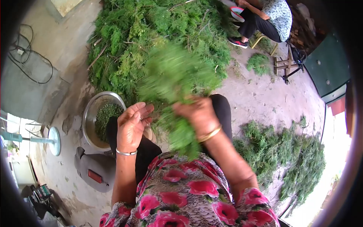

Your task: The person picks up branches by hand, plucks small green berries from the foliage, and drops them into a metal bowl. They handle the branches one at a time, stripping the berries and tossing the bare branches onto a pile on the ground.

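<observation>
My right hand (198,115), with a gold bangle at its wrist, is wrapped round a leafy green branch (176,72) that is blurred by motion. Foliage shows both above and below that fist. To its left, my left hand (132,126) is raised with its palm up and fingers curled, the thumb near the fingertips; whether something small is between them cannot be made out. A metal bowl (87,125) holding small green pieces (107,117) stands on the floor left of my left hand.
A large heap of green branches (124,34) lies ahead. More cut branches (280,151) lie at the right. A seated person (274,19) is at the upper right near a wooden stool (285,65). A red phone (94,176) rests on grey cloth, with a fan (54,141) at the left.
</observation>
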### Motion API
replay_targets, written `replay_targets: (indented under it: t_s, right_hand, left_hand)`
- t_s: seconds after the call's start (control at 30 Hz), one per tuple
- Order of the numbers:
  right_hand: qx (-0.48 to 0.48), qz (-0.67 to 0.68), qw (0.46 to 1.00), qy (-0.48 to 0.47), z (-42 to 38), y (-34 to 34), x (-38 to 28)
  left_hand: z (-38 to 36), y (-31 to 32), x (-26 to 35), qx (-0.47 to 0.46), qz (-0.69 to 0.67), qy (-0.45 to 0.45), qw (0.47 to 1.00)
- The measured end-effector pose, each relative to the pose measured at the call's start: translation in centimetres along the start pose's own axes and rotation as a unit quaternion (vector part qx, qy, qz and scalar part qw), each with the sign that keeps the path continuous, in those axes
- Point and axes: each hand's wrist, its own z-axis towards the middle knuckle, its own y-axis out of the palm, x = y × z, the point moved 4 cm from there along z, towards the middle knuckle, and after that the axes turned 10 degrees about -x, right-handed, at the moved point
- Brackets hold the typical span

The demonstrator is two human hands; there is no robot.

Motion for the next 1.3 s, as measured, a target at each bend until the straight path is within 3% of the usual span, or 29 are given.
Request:
replay_targets:
  t_s: [0.1,0.13,0.17,0.2,0.23,0.27,0.3,0.37,0.43,0.47,0.53,0.57,0.6,0.63,0.67,0.8,0.87,0.93,1.0,1.07,1.2,1.27,1.3]
  right_hand:
    - [0.221,-0.01,0.975,-0.028,-2.7,-11.7,-3.7]
    - [0.331,-0.006,0.944,0.022,-4.8,-16.5,-4.5]
    - [0.373,-0.02,0.927,-0.043,-7.2,-22.5,-4.8]
    - [0.458,-0.077,0.885,-0.037,-10.9,-29.0,-5.3]
    - [0.519,-0.092,0.842,-0.112,-14.8,-36.5,-5.1]
    - [0.536,-0.038,0.841,-0.066,-19.7,-40.1,-5.9]
    - [0.542,-0.252,0.793,-0.115,-25.5,-45.6,-6.1]
    - [0.647,-0.138,0.747,-0.067,-28.7,-38.7,-8.5]
    - [0.735,-0.107,0.663,0.092,-35.4,-47.2,-4.8]
    - [0.713,-0.105,0.687,0.09,-32.2,-44.3,-4.4]
    - [0.522,-0.401,0.745,0.109,-28.6,-49.0,-0.1]
    - [0.521,-0.4,0.746,0.11,-24.4,-45.4,-0.9]
    - [0.465,-0.104,0.879,0.025,-16.4,-38.1,-0.2]
    - [0.422,-0.085,0.901,0.05,-11.7,-34.4,-0.2]
    - [0.432,-0.139,0.888,0.071,-7.1,-30.6,-0.3]
    - [0.176,-0.234,0.956,0.019,7.6,-19.9,0.9]
    - [0.037,-0.337,0.94,0.023,12.8,-16.4,3.1]
    - [-0.046,-0.473,0.88,0.008,15.6,-11.7,3.9]
    - [-0.098,-0.473,0.875,-0.021,17.0,-8.7,6.0]
    - [-0.175,-0.492,0.85,0.072,17.4,-7.1,8.6]
    - [-0.215,-0.543,0.802,0.121,16.1,-6.2,11.4]
    - [-0.235,-0.574,0.782,0.058,16.0,-5.3,11.0]
    - [-0.23,-0.574,0.783,0.071,15.9,-5.1,11.0]
  left_hand:
    - [0.1,-2.6,-0.5,-0.021,0.001,-0.061,0.998]
    - [-0.1,-4.2,-0.9,-0.015,-0.003,-0.064,0.998]
    - [-0.1,-6.1,-1.6,0.018,-0.029,-0.083,0.996]
    - [-0.2,-7.9,-2.2,0.05,-0.056,-0.104,0.992]
    - [-0.4,-9.5,-2.9,0.087,-0.087,-0.129,0.984]
    - [-0.6,-10.9,-3.5,0.12,-0.109,-0.141,0.977]
    - [-0.9,-12.1,-3.9,0.146,-0.11,-0.148,0.972]
    - [-0.7,-13.6,-5.0,0.179,-0.112,-0.156,0.965]
    - [-0.3,-14.7,-5.9,0.218,-0.086,-0.161,0.959]
    - [0.3,-14.7,-6.4,0.221,-0.086,-0.166,0.957]
    - [1.8,-14.3,-7.6,0.237,-0.075,-0.189,0.95]
    - [2.9,-13.9,-8.1,0.215,-0.069,-0.187,0.956]
    - [3.9,-13.5,-8.5,0.193,-0.047,-0.195,0.961]
    - [5.0,-13.1,-9.1,0.19,-0.015,-0.19,0.963]
    - [6.0,-12.7,-9.9,0.187,0.017,-0.184,0.965]
    - [9.5,-14.9,-15.3,0.156,0.14,-0.258,0.943]
    - [11.1,-15.7,-17.6,0.193,0.151,-0.279,0.928]
    - [12.6,-17.4,-19.7,0.226,0.162,-0.3,0.913]
    - [14.2,-19.3,-21.7,0.211,0.16,-0.314,0.912]
    - [15.9,-20.2,-23.1,0.203,0.169,-0.35,0.899]
    - [19.3,-21.5,-25.4,0.131,0.315,-0.375,0.862]
    - [20.6,-23.0,-28.0,0.08,0.35,-0.413,0.837]
    - [21.2,-24.2,-29.2,0.099,0.348,-0.354,0.863]
